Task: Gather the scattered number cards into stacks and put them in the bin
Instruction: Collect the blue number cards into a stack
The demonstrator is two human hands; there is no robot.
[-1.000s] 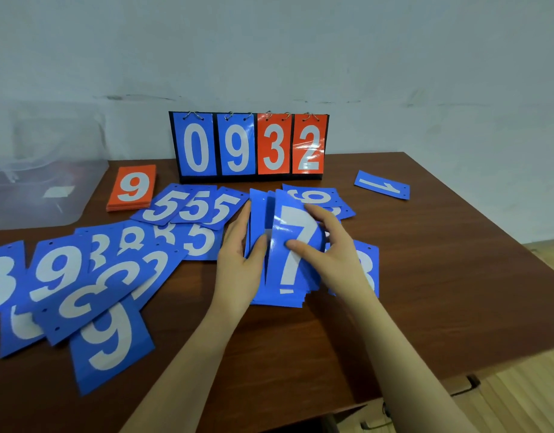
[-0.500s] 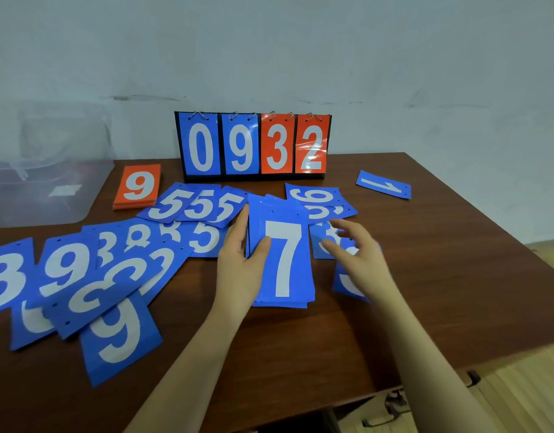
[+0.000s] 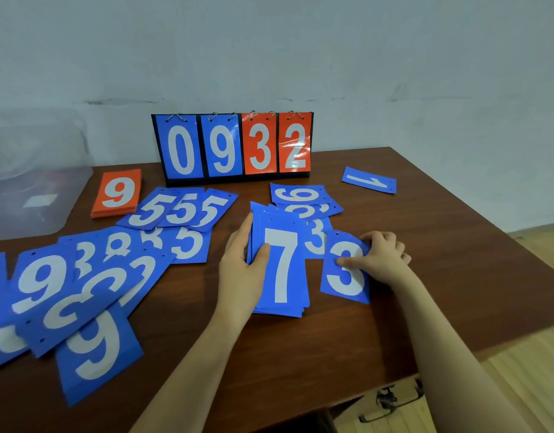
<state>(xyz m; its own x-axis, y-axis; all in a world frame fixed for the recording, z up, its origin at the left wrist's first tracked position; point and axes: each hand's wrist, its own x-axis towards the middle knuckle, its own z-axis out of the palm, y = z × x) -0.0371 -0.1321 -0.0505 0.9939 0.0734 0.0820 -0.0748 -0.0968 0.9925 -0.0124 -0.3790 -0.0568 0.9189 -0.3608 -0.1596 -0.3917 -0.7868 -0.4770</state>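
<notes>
On table (image 3: 457, 260), three fanned 5 cards (image 3: 179, 209).

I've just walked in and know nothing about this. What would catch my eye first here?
Probably the flip scoreboard standing at the table's far edge, reading 0932 in blue and orange. Next, the blue number cards scattered over the left of the brown table. At the centre, the left hand holds a stack topped by a 7 while the right hand pinches a 3 card.
</notes>
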